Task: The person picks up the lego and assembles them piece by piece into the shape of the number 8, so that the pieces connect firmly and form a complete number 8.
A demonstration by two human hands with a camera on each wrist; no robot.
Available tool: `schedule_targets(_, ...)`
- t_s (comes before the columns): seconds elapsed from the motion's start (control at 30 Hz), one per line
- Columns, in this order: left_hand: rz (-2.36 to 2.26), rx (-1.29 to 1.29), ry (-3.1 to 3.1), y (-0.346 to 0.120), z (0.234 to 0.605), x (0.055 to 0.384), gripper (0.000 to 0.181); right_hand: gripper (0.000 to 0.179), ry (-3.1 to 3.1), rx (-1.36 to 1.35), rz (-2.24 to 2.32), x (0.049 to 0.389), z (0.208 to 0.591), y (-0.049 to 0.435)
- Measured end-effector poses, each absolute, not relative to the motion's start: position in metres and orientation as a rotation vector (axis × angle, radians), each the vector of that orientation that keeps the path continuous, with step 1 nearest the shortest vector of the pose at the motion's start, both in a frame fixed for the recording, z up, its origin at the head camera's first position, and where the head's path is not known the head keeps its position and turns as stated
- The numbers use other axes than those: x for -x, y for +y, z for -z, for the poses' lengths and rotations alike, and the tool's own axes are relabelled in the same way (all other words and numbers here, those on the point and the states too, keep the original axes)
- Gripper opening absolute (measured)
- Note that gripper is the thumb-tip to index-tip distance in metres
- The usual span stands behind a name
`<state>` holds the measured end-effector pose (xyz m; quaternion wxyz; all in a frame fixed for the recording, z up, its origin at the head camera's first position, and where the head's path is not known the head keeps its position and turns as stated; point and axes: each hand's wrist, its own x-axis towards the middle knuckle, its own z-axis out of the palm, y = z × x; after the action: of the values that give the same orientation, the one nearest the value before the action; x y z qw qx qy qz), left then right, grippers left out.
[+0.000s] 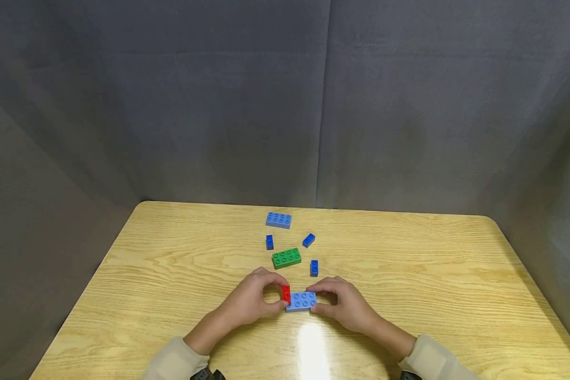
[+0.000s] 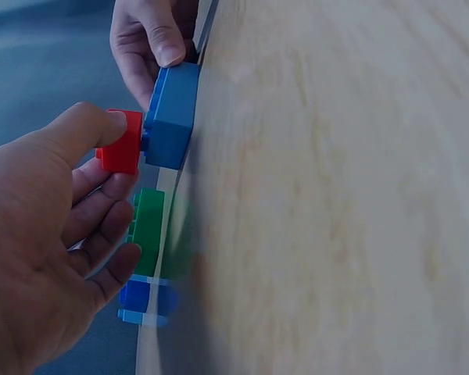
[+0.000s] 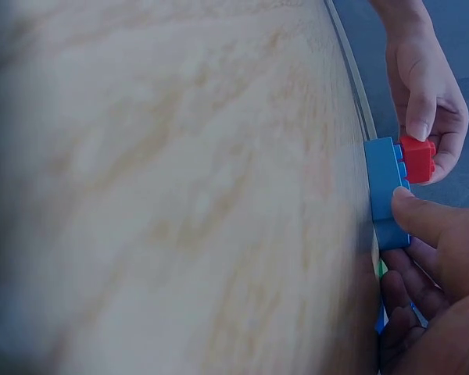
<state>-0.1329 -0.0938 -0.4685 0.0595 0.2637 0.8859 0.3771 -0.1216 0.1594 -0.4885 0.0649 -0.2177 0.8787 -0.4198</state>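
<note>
Between thumb and fingers my left hand (image 1: 254, 298) pinches a small red brick (image 1: 286, 294). The red brick sits at the left end of a light blue brick (image 1: 302, 301), right over its studs, as the left wrist view shows from the side. My right hand (image 1: 344, 304) grips the light blue brick's right end, thumb on the near side and fingers on the far side. That blue brick (image 3: 384, 183) lies on the table with its studs up. Just beyond the hands lie a green brick (image 1: 287, 258) and a small dark blue brick (image 1: 314, 268).
Farther back on the wooden table (image 1: 171, 253) are two more small dark blue bricks, one left (image 1: 269, 242) and one right (image 1: 309, 240). A second light blue brick (image 1: 278, 220) lies near the far edge. A grey curtain (image 1: 218, 116) hangs behind the table.
</note>
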Motion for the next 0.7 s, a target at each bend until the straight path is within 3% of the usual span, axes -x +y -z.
schedule_targets(0.7, -1.163, -0.842, 2.64, -0.0919, 0.4739, 0.1307, 0.027, 0.035, 2.641, 0.692, 1.296, 0.1227, 0.4917, 0.1602)
